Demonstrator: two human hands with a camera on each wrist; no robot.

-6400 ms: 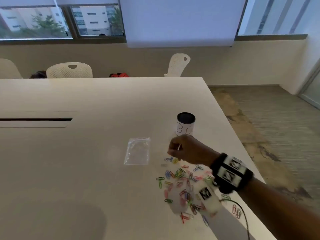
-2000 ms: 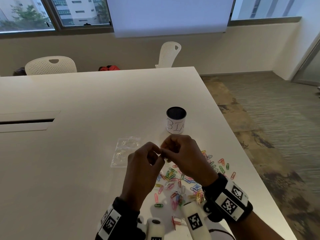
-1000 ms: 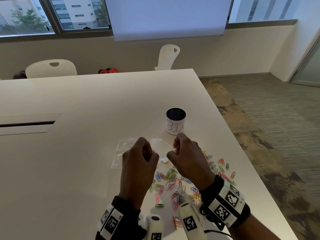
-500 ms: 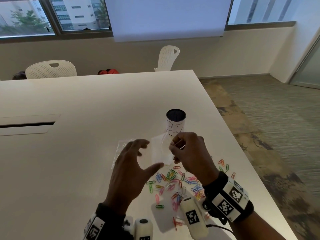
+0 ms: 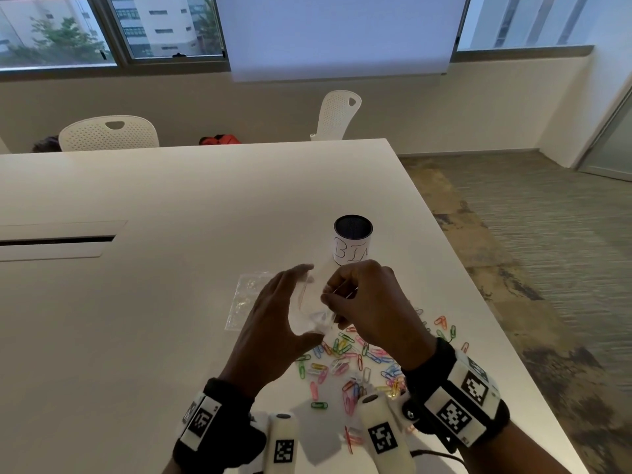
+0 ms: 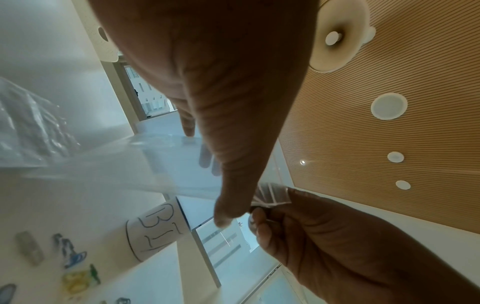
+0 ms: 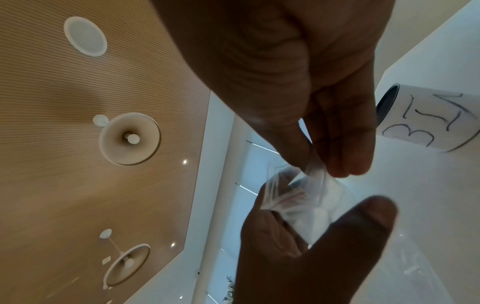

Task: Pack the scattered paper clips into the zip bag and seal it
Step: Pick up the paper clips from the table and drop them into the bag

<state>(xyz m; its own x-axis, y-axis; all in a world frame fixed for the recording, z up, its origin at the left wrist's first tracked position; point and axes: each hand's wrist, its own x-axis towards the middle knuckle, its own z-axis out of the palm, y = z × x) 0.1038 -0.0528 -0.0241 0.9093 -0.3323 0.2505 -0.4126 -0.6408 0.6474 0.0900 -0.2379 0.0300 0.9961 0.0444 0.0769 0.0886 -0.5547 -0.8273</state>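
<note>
A clear zip bag (image 5: 309, 311) hangs in the air between my hands, above the table. My right hand (image 5: 329, 297) pinches its zip edge between thumb and forefinger, seen close in the right wrist view (image 7: 315, 166). My left hand (image 5: 294, 302) is spread around the bag, with straight fingers behind it and the thumb (image 6: 228, 201) in front near the rim. Several coloured paper clips (image 5: 345, 357) lie scattered on the white table (image 5: 154, 319) just below and to the right of my hands. I see no clip inside the bag.
A flat pile of spare clear bags (image 5: 243, 299) lies left of my hands. A dark cup with a white label reading BIN (image 5: 352, 242) stands just beyond them. The table's right edge (image 5: 478, 302) runs close by the clips. White chairs (image 5: 107, 133) stand at the far side.
A second ago both hands pinched the bag. The left hand then let go and spread, and now it has come in around the bag. The right hand keeps its pinch.
</note>
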